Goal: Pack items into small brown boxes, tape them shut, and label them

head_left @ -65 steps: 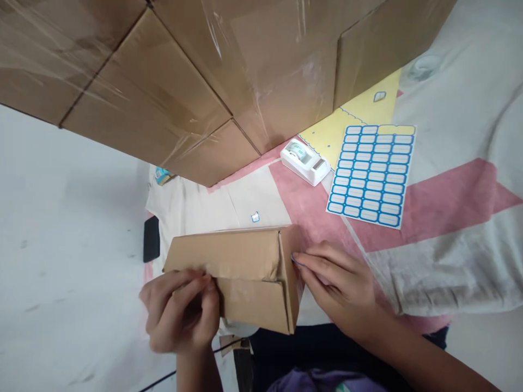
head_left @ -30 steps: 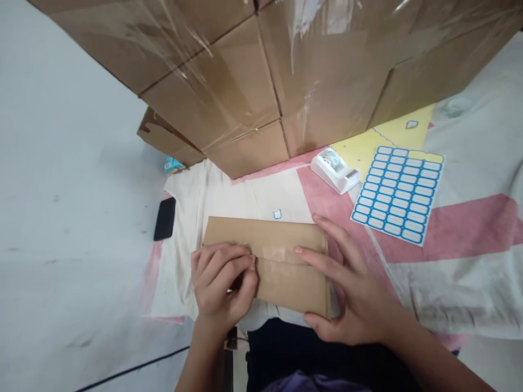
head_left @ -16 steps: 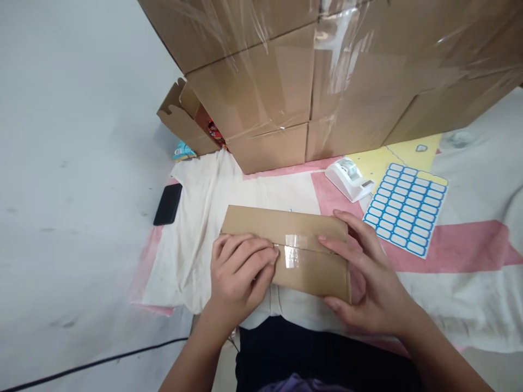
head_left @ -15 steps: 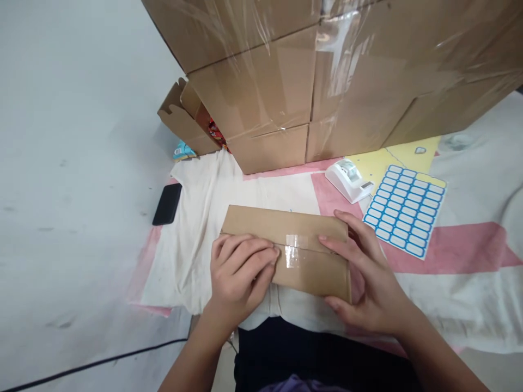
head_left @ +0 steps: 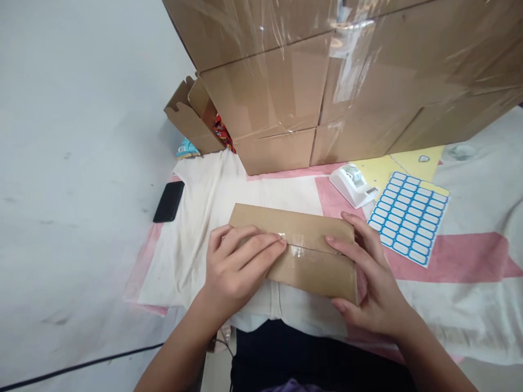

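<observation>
A small flat cardboard box (head_left: 304, 256) lies on the cloth in front of me, its flap seam covered by a strip of clear tape (head_left: 297, 245). My left hand (head_left: 237, 267) rests on the box's left half, fingers stretched flat toward the tape. My right hand (head_left: 373, 283) wraps round the box's right end, thumb at the near corner and fingers on the top. A white tape dispenser (head_left: 353, 184) stands just beyond the box on the right. A sheet of blue-edged labels (head_left: 408, 216) lies beside it.
A tall stack of taped cardboard cartons (head_left: 327, 81) fills the back. An open small carton (head_left: 192, 117) leans at its left. A black phone (head_left: 169, 201) lies at the cloth's left edge. Yellow paper (head_left: 392, 163) lies under the labels. A pink-and-white cloth (head_left: 449, 261) covers the floor.
The box was turned from standing on edge to lying flat, and clear tape now covers its seam. My left fingers have slid right along the seam. The view has shifted slightly.
</observation>
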`<state>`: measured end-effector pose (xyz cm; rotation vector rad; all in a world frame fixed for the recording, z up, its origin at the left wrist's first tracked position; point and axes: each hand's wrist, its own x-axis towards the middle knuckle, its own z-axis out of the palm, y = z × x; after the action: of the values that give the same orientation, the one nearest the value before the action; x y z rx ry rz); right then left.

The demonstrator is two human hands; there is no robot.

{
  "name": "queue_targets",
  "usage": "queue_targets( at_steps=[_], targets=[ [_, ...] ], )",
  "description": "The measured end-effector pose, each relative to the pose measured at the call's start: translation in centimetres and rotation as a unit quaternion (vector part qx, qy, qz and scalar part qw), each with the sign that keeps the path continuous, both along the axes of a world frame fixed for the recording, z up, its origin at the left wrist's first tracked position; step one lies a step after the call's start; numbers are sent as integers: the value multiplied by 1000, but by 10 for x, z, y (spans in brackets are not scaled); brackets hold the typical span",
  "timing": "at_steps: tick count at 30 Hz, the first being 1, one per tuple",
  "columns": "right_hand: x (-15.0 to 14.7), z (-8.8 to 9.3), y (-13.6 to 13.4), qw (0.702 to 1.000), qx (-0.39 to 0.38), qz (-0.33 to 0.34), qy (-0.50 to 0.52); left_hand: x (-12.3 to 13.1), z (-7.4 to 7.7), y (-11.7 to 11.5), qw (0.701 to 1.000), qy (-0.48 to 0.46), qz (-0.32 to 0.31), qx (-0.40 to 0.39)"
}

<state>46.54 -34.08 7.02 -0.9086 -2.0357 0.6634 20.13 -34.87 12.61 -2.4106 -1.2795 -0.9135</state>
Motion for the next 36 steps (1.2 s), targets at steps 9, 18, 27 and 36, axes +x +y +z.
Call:
queue_targets(
  at_steps=[9, 18, 27, 36],
  targets=[
    [1, -2, -1, 1000, -8, 4, -1, -3, 11, -6, 992, 17, -40, -118],
    [-1, -3, 2, 1000, 0, 5, 8, 3, 8, -33, 985, 109, -8, -133],
    [-2, -2, 3, 999, 36, -12, -16, -4, -3, -28, 974, 134, -27, -183],
    [-1, -3, 4, 999, 43, 4, -25, -15, -11, -35, 982, 60, -91, -153]
  ],
)
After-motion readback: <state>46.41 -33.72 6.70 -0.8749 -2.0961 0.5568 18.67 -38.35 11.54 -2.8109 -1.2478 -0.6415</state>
